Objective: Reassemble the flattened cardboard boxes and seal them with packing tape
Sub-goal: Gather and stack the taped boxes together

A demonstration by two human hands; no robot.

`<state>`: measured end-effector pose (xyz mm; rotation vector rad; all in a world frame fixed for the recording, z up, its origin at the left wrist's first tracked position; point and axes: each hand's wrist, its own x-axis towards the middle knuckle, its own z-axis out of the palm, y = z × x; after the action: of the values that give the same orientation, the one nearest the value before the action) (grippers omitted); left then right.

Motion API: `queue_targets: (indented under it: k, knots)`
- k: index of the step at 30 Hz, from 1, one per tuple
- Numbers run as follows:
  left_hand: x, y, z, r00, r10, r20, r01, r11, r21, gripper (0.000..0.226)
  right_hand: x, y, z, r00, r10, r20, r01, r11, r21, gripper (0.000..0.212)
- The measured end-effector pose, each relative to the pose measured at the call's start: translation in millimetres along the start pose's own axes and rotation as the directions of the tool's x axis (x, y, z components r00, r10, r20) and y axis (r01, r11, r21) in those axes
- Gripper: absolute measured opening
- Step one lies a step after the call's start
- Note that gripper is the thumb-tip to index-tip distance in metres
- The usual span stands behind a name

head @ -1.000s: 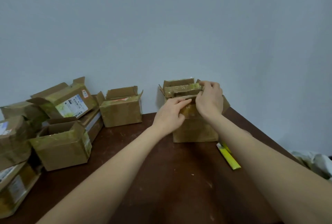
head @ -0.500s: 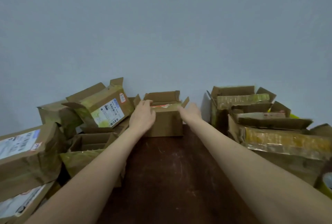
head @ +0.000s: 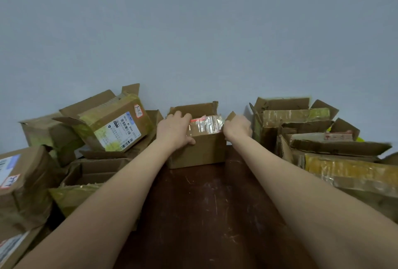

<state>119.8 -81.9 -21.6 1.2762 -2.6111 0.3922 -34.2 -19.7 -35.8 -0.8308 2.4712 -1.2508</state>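
Centre box (head: 200,152): on table (head: 204,215), before wall (head: 193,31).
Left hand (head: 174,129): over its left top edge.
Right hand (head: 237,127): at its right side.
Left pile (head: 107,126): left of it.
Right pile (head: 297,122): right of it.

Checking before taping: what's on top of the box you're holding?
A flap with shiny tape lies across the box; the rear flap stands up. The left hand and right hand cover its edges; the inside is hidden.
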Motion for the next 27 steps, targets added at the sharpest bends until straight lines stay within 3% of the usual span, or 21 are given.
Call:
queue_targets:
  k: [4, 8, 12, 14, 16, 18, 20, 23, 25, 27]
  knots:
    - [-22.0, 10.3, -16.3, 0.966, 0.088, -0.242, -0.082, 0.996, 0.037, 0.022, -20.3, 2.7, -25.5, 1.0, 0.028, -0.01, -0.028, 1.0, -0.005, 0.031]
    - [-45.4, 15.1, -17.0, 0.922, 0.224, -0.315, -0.215, 0.975, 0.062, 0.028, -39.7, -4.3, -52.7, 0.995, -0.088, 0.042, 0.091, 0.993, -0.077, 0.047]
    - [-59.9, 32.7, -6.6, 0.895, 0.29, -0.339, -0.29, 0.956, 0.05, 0.036, -54.9, -13.7, -79.6, 0.924, -0.379, -0.046, 0.364, 0.911, -0.194, 0.044]
    - [-63.3, 49.3, -2.0, 0.914, 0.185, -0.361, -0.229, 0.97, -0.083, 0.032, -60.2, -12.0, -85.1, 0.855, -0.49, 0.169, 0.519, 0.816, -0.254, 0.041]
    - [-64.3, 61.2, 4.8, 0.936, 0.086, -0.341, -0.16, 0.967, -0.197, 0.035, -67.5, -4.5, -82.1, 0.771, -0.451, 0.448, 0.621, 0.689, -0.374, 0.048]
    - [-63.8, 63.1, 11.7, 0.939, 0.086, -0.332, -0.148, 0.975, -0.168, 0.039, -69.8, 6.8, -75.5, 0.745, -0.394, 0.537, 0.657, 0.572, -0.492, 0.044]
    - [-64.9, 54.0, 10.1, 0.929, 0.036, -0.367, -0.084, 0.99, -0.115, 0.032, -66.8, 17.2, -66.9, 0.745, -0.425, 0.514, 0.667, 0.498, -0.554, 0.03]
    - [-64.1, 34.5, 8.1, 0.916, -0.117, -0.385, 0.038, 0.977, -0.209, 0.032, -64.3, 20.1, -58.1, 0.749, -0.5, 0.435, 0.655, 0.461, -0.599, 0.023]
    - [-62.6, 29.3, 6.7, 0.911, -0.227, -0.343, 0.089, 0.923, -0.376, 0.05, -60.1, 14.4, -54.1, 0.756, -0.552, 0.352, 0.631, 0.472, -0.616, 0.032]
    - [-52.6, 26.5, 8.2, 0.896, -0.382, -0.228, 0.173, 0.772, -0.612, 0.067, -51.7, 6.8, -52.5, 0.752, -0.606, 0.26, 0.606, 0.48, -0.634, 0.039]
